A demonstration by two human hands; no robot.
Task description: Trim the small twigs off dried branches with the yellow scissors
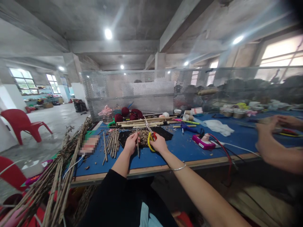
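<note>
Between the fingers of my left hand a short dry stick is pinched, standing nearly upright in the view. My right hand grips a pair of scissors by its yellow and red handles, blades pointing up and away. The blades look slightly parted, just right of the stick. Under both hands lies a black cloth heaped with brown plant scraps. A row of cut sticks rests on the blue table left of my left hand.
Long dry stalks lean against the table's left end. Dark red yarn balls and rods lie behind the cloth. A purple power strip with cables sits at right. A co-worker's arms reach in from the right. Mesh panels stand behind.
</note>
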